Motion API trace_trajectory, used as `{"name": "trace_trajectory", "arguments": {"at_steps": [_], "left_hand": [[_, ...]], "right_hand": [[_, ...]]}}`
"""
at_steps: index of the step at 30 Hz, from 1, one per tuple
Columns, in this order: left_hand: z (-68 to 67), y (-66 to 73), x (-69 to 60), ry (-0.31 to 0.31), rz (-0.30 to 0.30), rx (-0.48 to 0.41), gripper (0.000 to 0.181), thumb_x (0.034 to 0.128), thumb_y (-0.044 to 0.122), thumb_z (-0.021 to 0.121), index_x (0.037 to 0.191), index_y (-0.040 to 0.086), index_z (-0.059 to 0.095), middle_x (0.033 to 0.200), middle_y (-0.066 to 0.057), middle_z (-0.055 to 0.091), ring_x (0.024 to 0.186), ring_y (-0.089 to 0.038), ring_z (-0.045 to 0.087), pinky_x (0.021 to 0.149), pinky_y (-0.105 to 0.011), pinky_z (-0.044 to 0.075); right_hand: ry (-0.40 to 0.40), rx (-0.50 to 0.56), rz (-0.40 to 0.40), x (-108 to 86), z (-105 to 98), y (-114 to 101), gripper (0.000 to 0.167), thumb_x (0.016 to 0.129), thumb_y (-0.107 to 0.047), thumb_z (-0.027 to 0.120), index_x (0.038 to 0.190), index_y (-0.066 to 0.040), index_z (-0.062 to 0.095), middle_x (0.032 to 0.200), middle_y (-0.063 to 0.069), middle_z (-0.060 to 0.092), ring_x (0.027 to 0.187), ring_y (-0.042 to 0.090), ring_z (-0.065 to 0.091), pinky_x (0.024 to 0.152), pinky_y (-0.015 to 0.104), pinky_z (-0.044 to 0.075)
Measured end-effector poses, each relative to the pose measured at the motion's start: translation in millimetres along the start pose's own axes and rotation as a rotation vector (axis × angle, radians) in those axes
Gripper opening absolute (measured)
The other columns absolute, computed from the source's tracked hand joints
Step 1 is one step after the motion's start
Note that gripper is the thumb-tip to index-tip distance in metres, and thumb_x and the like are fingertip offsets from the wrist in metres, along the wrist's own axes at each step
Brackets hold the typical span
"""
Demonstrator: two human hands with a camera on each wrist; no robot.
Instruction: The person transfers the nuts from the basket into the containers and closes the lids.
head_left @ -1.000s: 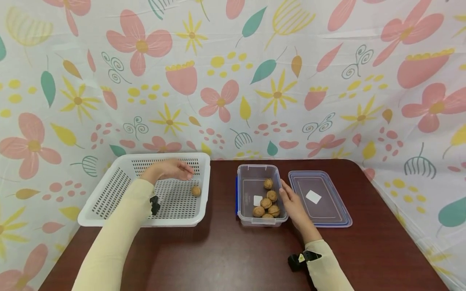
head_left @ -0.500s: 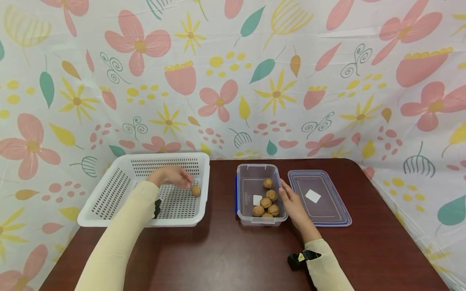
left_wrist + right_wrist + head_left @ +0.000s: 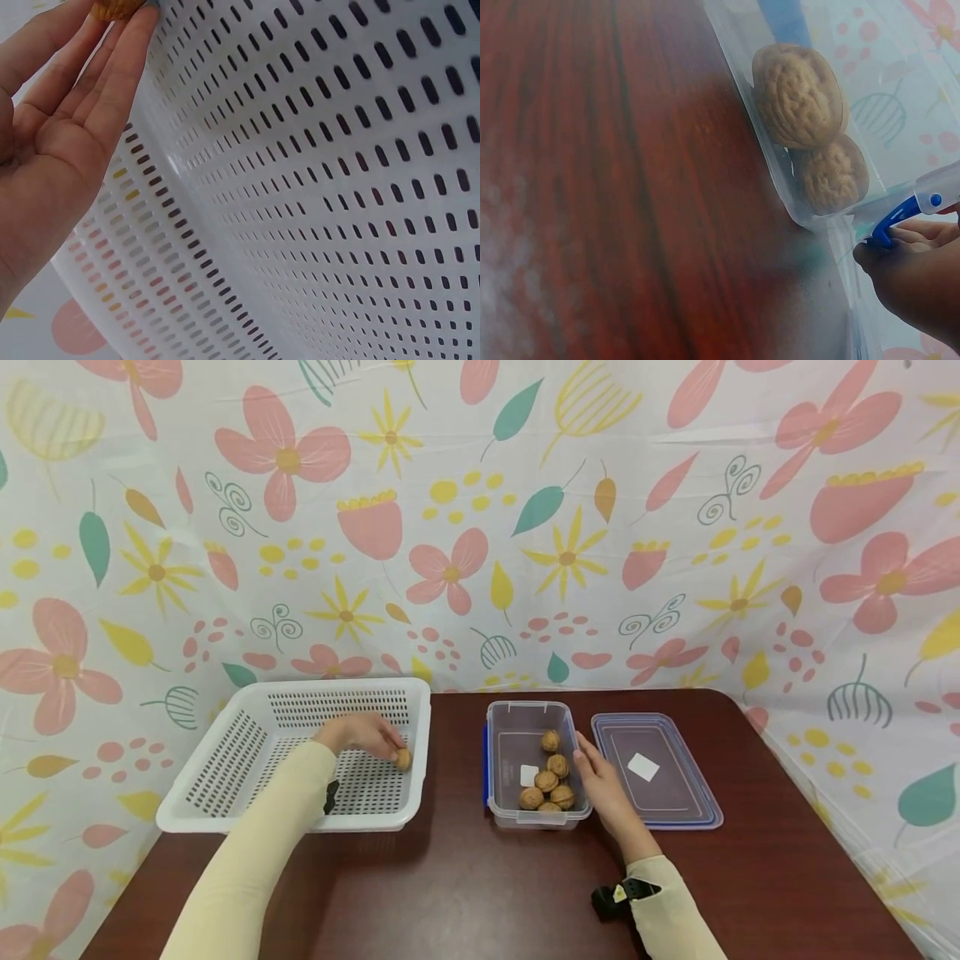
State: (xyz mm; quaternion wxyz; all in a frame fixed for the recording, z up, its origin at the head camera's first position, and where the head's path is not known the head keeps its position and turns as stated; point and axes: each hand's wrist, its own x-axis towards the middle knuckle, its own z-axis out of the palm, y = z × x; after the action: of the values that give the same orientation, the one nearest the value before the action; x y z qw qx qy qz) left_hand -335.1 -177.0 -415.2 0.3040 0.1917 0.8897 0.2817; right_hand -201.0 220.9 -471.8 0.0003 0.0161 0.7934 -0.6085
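In the head view my left hand [image 3: 366,735] reaches into the white perforated basket [image 3: 422,752] at the left. Its thumb and fingers pinch a walnut [image 3: 403,760] near the basket's right wall; the left wrist view shows only part of that walnut [image 3: 116,7], at the top edge. My right hand [image 3: 606,785] holds the right side of a clear plastic container [image 3: 510,743]. Close up, its digits lie at the container's blue clip [image 3: 900,217], partly out of frame. Several walnuts [image 3: 546,781] lie inside the container, mostly toward its front right.
A clear lid with a blue edge [image 3: 660,777] lies flat right of the container, a white label [image 3: 642,767] on it. Everything stands on a dark brown table [image 3: 465,885]. Behind hangs a flower-patterned cloth [image 3: 450,568].
My left hand has moved down and to the right inside the basket, from above the walnut to gripping it. The right hand has stayed at the container.
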Motion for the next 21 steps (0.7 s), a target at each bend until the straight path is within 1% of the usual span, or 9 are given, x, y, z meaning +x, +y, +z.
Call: {"name": "trace_trajectory", "arguments": {"at_steps": [2,3,6,11,16,18,21], "left_hand": [[2.3,0.1,1.2,-0.003,0.004,0.003,0.031,0.0811,0.005,0.074,0.111,0.001,0.069,0.102,-0.006,0.071,0.095,-0.015,0.064,0.089,-0.032,0.052],[3.3,-0.5,2.0,-0.003,0.009,0.011,0.031,0.081,0.004,0.074,0.111,0.001,0.069,0.102,-0.006,0.071,0.095,-0.015,0.064,0.088,-0.032,0.052],[4.1,-1.4,2.4,0.004,0.003,0.014,0.03,0.0808,0.005,0.074,0.11,0.002,0.07,0.102,-0.005,0.071,0.094,-0.015,0.064,0.087,-0.031,0.053],[2.5,-4.2,3.5,0.004,0.025,0.005,0.027,0.0808,0.006,0.075,0.108,0.002,0.071,0.1,-0.005,0.071,0.093,-0.015,0.065,0.086,-0.031,0.053],[1.8,-4.0,3.5,0.005,0.053,0.014,0.027,0.0811,0.009,0.076,0.106,0.001,0.071,0.098,-0.005,0.071,0.091,-0.014,0.064,0.085,-0.031,0.053],[2.2,-3.4,3.1,0.001,0.048,0.004,0.027,0.0815,0.01,0.076,0.106,0.001,0.071,0.097,-0.004,0.071,0.09,-0.014,0.064,0.084,-0.031,0.053],[3.2,-2.9,1.9,-0.01,0.034,-0.035,0.027,0.0819,0.009,0.075,0.107,0.0,0.069,0.096,-0.005,0.07,0.089,-0.014,0.064,0.084,-0.031,0.053]], "right_hand": [[-0.005,0.012,0.01,-0.6,-0.2,-2.9,0.052,0.107,-0.02,0.033,0.153,-0.004,0.019,0.156,0.023,0.019,0.142,0.04,0.017,0.115,0.054,0.016],[-0.005,0.011,0.009,0.8,-0.4,-0.2,0.052,0.107,-0.02,0.033,0.153,-0.004,0.019,0.156,0.023,0.019,0.142,0.04,0.017,0.115,0.054,0.016],[-0.009,0.022,0.021,0.9,-0.9,-1.7,0.051,0.106,-0.018,0.034,0.153,-0.004,0.019,0.156,0.024,0.018,0.142,0.04,0.017,0.115,0.054,0.016],[0.0,-0.006,0.001,2.0,-0.7,3.1,0.053,0.107,-0.026,0.033,0.154,-0.008,0.019,0.156,0.022,0.019,0.142,0.039,0.017,0.115,0.054,0.017],[0.014,-0.021,-0.019,3.2,-0.3,6.1,0.053,0.106,-0.029,0.034,0.154,-0.009,0.02,0.156,0.022,0.021,0.142,0.039,0.018,0.114,0.054,0.018],[0.017,-0.025,-0.021,2.9,-0.1,6.2,0.053,0.106,-0.029,0.034,0.154,-0.009,0.021,0.156,0.022,0.021,0.142,0.039,0.019,0.114,0.054,0.018],[0.018,-0.033,-0.02,2.2,0.2,6.1,0.054,0.106,-0.029,0.035,0.154,-0.008,0.021,0.156,0.021,0.02,0.141,0.04,0.02,0.114,0.054,0.019]]}}
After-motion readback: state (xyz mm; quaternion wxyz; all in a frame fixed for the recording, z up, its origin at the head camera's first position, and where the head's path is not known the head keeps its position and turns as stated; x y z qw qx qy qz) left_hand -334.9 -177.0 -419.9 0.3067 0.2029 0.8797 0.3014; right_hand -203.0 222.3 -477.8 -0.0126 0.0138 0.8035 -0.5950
